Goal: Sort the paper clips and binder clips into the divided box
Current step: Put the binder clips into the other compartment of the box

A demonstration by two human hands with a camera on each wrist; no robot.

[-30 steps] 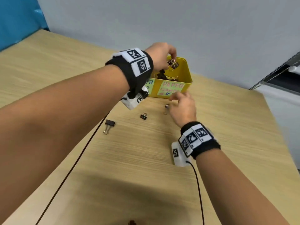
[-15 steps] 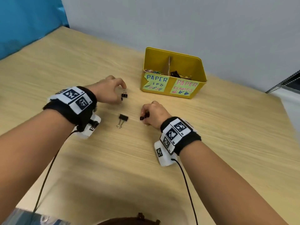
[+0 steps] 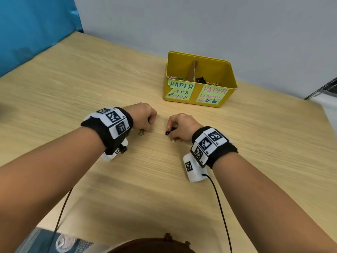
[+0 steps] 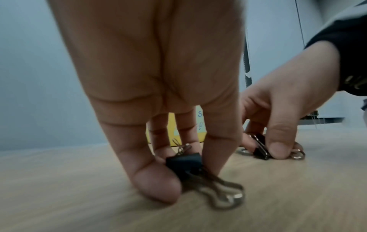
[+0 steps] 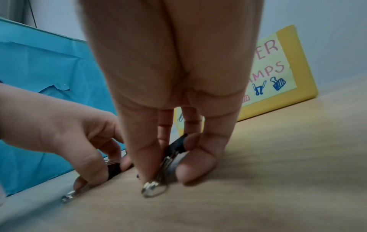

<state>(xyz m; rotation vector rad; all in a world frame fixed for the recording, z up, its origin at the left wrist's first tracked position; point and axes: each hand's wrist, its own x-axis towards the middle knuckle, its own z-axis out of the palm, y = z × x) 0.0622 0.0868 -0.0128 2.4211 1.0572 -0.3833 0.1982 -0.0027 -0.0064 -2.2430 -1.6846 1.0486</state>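
On the wooden table, my left hand [image 3: 148, 127] pinches a black binder clip [image 4: 184, 162] between thumb and fingers; its wire handles [image 3: 141, 133] stick out toward me. A second wire loop shows behind it in the same grip. My right hand [image 3: 170, 133] pinches another black binder clip [image 5: 175, 147] just above the table, silver handles [image 5: 154, 189] hanging down. The yellow divided box [image 3: 230, 75] stands beyond both hands, with paper clips [image 3: 176, 78] in its left compartment and binder clips [image 3: 204, 80] in its right.
Labels on the box front read PAPER CLIPS on the left and PAPER CLAMPS [image 3: 212, 95] on the right. A blue panel [image 3: 32, 30] lines the table's left side. Black cables [image 3: 221, 207] trail from both wrist cameras toward me.
My left hand has moved right and toward me, onto the binder clip that lay loose between the hands, and now pinches it. The right hand stays low, still holding its clip.
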